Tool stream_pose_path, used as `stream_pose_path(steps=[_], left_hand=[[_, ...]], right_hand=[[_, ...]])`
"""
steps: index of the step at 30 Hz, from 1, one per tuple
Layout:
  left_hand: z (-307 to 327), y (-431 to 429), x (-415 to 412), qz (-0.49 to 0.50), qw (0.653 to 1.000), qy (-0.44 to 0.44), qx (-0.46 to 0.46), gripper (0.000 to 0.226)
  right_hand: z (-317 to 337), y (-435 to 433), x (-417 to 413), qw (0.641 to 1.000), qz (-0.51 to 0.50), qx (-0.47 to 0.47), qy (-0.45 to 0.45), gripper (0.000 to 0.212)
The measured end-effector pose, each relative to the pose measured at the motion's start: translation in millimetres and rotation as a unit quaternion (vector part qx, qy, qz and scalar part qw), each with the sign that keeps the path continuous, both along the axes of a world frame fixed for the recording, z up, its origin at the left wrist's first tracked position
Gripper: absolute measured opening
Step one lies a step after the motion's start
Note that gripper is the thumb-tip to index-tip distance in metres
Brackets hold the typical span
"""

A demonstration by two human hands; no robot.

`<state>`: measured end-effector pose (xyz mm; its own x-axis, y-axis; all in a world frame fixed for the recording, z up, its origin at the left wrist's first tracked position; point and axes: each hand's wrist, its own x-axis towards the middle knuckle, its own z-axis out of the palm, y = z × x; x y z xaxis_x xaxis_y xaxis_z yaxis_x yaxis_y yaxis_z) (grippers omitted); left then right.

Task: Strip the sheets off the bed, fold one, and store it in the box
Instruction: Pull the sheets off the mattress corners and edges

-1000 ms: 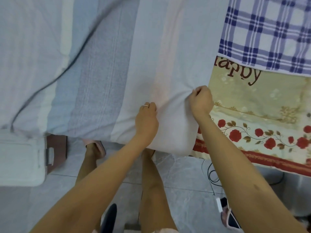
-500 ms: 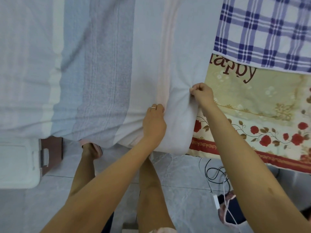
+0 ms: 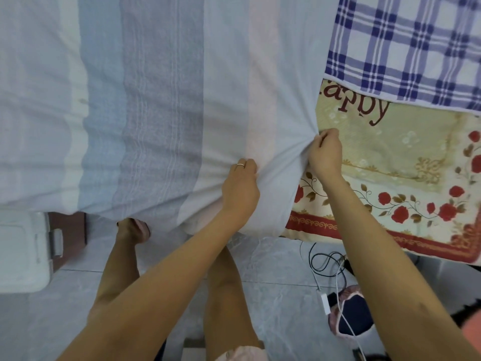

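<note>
- Nearest, on the tiled floor [image 3: 273, 295], loose cables [image 3: 326, 259] lie tangled just beside the person's legs. They look like a snag risk if the person steps back with cloth in hand.
- At the lower left a white box [image 3: 20, 251] with a latch stands on the floor against the bed. It is probably the store for the folded sheet, kept close for that reason.
- The striped sheet [image 3: 161, 100], the task's thing, lies spread over the bed with its near edge hanging over the side.
- The left grip [image 3: 240, 188] is clenched on a bunch of that sheet at the bed's edge, and creases fan out from it.
- Just beyond, the right grip [image 3: 325, 155] pinches the sheet's side edge. Holding one corner with both hands likely lets the pull peel the sheet off cleanly.
- To the right of that edge the floral cover [image 3: 390, 157] lies bare, apparently the layer beneath.
- Farthest away, a checked sheet [image 3: 406, 43] rests on the floral cover, well apart from both grips. By this, the stripping seems only begun.
</note>
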<state>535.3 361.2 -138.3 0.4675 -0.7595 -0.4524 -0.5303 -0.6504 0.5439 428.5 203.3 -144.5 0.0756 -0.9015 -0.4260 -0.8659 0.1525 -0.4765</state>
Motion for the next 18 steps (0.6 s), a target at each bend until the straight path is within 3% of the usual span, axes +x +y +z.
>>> stream_pose_path(steps=[6, 8, 12, 16, 18], left_hand=[[-13.1, -4.6, -7.4, -0.003, 1.0, 0.003, 0.009, 0.013], [-11.7, 2.9, -6.2, -0.024, 1.0, -0.011, -0.008, 0.01], [-5.8, 34.6, -16.2, -0.122, 0.99, -0.063, -0.043, 0.024], [-11.5, 65.6, -15.3, -0.128, 0.987, -0.1, 0.009, 0.041], [-15.3, 72.3, -10.3, -0.111, 0.989, -0.098, 0.022, 0.046]], right_hand=[[-11.2, 1.0, -1.5, 0.999, -0.03, 0.006, 0.011, 0.016], [-14.9, 5.6, -1.0, 0.995, -0.097, 0.018, -0.025, 0.02], [-16.9, 23.8, -9.2, 0.966, -0.226, 0.058, -0.113, 0.022], [-7.3, 68.4, -18.3, 0.984, -0.114, 0.04, -0.129, 0.006], [-7.4, 90.0, -21.2, 0.995, -0.041, 0.007, -0.094, 0.011]])
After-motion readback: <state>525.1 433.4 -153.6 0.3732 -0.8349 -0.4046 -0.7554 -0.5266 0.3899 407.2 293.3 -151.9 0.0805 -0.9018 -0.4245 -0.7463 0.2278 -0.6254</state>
